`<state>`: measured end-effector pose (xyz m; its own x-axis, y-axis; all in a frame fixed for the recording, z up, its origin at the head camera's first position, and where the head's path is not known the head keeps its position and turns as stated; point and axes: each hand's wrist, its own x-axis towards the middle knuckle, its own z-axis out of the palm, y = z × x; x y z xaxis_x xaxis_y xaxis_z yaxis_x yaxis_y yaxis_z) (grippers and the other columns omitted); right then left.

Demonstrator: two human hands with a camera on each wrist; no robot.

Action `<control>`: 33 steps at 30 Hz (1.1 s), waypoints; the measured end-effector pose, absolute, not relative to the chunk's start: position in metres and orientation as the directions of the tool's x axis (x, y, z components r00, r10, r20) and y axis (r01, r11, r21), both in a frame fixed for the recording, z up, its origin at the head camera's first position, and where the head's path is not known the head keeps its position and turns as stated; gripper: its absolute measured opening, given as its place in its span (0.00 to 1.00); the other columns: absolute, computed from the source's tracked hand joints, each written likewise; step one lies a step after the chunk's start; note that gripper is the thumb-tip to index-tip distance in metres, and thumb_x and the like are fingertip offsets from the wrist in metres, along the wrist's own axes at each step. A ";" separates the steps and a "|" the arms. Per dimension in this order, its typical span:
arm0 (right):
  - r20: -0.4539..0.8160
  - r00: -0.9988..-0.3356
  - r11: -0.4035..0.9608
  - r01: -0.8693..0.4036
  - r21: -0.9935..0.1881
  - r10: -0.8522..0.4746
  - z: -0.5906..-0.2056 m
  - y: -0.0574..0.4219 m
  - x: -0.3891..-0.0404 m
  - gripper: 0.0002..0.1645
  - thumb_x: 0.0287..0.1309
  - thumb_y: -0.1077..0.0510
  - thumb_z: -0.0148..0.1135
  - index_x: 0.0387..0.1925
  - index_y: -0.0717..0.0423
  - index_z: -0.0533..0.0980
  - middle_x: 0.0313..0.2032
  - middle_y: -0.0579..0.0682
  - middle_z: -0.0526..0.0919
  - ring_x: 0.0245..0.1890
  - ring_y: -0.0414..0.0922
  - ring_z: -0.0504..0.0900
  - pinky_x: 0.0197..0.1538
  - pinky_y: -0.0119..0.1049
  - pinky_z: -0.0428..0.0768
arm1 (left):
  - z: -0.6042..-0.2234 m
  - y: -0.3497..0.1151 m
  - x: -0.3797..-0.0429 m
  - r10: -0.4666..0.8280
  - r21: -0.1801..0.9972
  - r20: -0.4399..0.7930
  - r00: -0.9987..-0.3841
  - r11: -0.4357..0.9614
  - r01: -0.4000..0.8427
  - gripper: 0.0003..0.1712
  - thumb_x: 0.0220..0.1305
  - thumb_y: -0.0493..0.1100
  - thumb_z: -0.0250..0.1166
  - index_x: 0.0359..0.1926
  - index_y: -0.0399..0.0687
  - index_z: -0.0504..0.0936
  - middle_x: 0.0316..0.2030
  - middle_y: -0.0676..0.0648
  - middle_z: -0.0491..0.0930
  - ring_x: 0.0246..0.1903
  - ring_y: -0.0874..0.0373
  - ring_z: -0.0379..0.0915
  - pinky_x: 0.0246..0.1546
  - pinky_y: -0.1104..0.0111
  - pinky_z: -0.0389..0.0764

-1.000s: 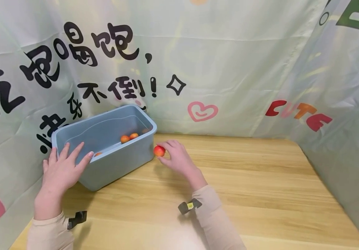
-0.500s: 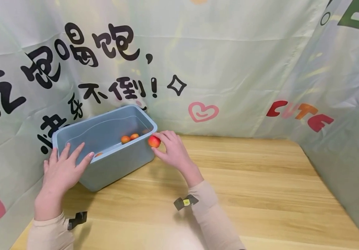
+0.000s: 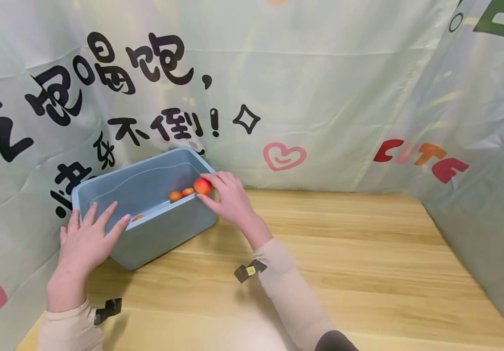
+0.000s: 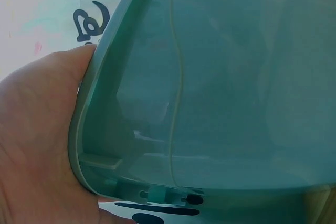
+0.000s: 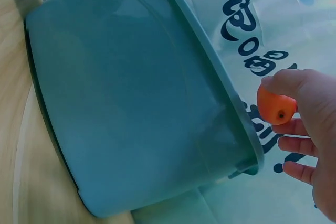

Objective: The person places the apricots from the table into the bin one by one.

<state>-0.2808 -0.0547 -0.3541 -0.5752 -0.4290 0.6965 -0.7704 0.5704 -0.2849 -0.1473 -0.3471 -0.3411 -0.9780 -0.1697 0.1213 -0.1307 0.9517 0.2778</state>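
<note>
In the head view, a small red-orange fruit like an apricot is pinched between the thumb and fingers of my right hand, at the right end of a blue-grey plastic bin. The right wrist view shows the fruit's dark end spot, with the other fingers of the hand behind it. My left hand rests spread at the bin's near left corner, its fingers fairly straight along the rim. The left wrist view shows the thumb of that hand against the bin's outer edge. Similar orange fruits lie inside the bin.
The bin stands on a wood-grain table, near the back left. A pale printed cloth with black characters hangs behind and around the table. Dark camera mounts sit on both wrists.
My right hand has moved left and away from me with the fruit, from beside the bin's right end to its rim. The left hand and the bin stay nearly still.
</note>
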 end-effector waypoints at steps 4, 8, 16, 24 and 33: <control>0.677 -0.594 0.578 -0.760 -0.297 -0.434 -0.352 -0.064 -0.286 0.28 0.58 0.42 0.67 0.57 0.50 0.77 0.46 0.48 0.82 0.52 0.47 0.76 0.56 0.43 0.75 | -0.341 -0.348 -0.147 -0.171 0.278 0.118 -0.978 0.951 -0.133 0.44 0.70 0.73 0.35 0.77 0.54 0.48 0.74 0.26 0.41 0.70 0.20 0.22 0.57 0.21 0.37; 0.650 -0.612 0.591 -0.750 -0.296 -0.451 -0.350 -0.072 -0.291 0.29 0.58 0.41 0.66 0.57 0.50 0.77 0.46 0.47 0.81 0.54 0.47 0.75 0.56 0.42 0.74 | -0.342 -0.350 -0.147 -0.167 0.274 0.121 -0.978 0.953 -0.129 0.44 0.71 0.72 0.35 0.77 0.54 0.47 0.74 0.26 0.40 0.70 0.20 0.22 0.57 0.21 0.37; 0.623 -0.625 0.617 -0.738 -0.274 -0.470 -0.353 -0.082 -0.299 0.30 0.57 0.38 0.66 0.57 0.47 0.77 0.50 0.45 0.81 0.53 0.45 0.75 0.52 0.39 0.74 | -0.342 -0.351 -0.148 -0.162 0.271 0.125 -0.979 0.955 -0.123 0.44 0.71 0.72 0.35 0.77 0.54 0.47 0.74 0.26 0.40 0.70 0.19 0.22 0.57 0.21 0.37; 0.617 -0.626 0.630 -0.733 -0.256 -0.477 -0.357 -0.084 -0.301 0.31 0.58 0.38 0.65 0.60 0.47 0.75 0.52 0.45 0.81 0.55 0.45 0.74 0.53 0.40 0.74 | -0.342 -0.350 -0.148 -0.162 0.273 0.119 -0.979 0.954 -0.125 0.44 0.71 0.72 0.34 0.77 0.54 0.47 0.74 0.26 0.41 0.70 0.19 0.23 0.57 0.21 0.38; 0.694 -0.580 0.586 -0.761 -0.277 -0.426 -0.361 -0.078 -0.297 0.28 0.56 0.45 0.69 0.57 0.50 0.77 0.51 0.47 0.82 0.56 0.47 0.75 0.54 0.43 0.75 | -0.343 -0.350 -0.149 -0.164 0.273 0.122 -0.979 0.954 -0.126 0.44 0.71 0.72 0.35 0.77 0.53 0.47 0.74 0.26 0.40 0.70 0.19 0.23 0.57 0.21 0.37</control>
<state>-0.2975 -0.0778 -0.3607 -0.5801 -0.4258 0.6944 -0.7615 0.5861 -0.2767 -0.1486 -0.3502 -0.3426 -0.9788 -0.1642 0.1220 -0.1260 0.9538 0.2728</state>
